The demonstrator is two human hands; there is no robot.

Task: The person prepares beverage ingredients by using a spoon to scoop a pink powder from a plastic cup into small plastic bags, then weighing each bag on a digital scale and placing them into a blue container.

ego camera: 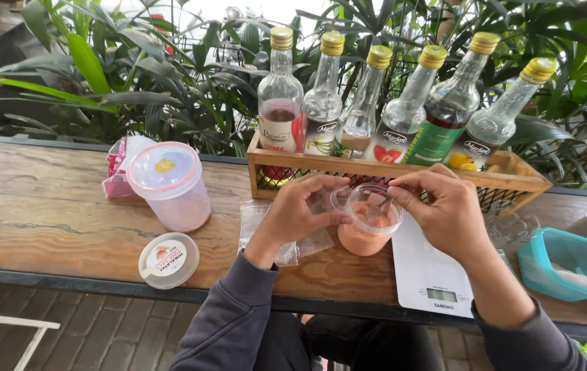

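A small clear plastic tub [369, 230] filled with pink powder stands on the wooden counter [46, 220], at the left edge of a white kitchen scale [427, 271]. My left hand [300, 209] holds a small clear plastic bag at the tub's left rim. My right hand [444, 206] pinches a small clear scoop [379, 206] over the tub's mouth. Under my left wrist lie flat clear plastic bags [259, 223].
A wooden crate [506, 175] holds several glass syrup bottles [279, 96] with gold caps just behind my hands. A lidded clear container [170, 185] and a round lid [168, 260] sit to the left. A teal box [568, 264] stands right. Plants fill the background.
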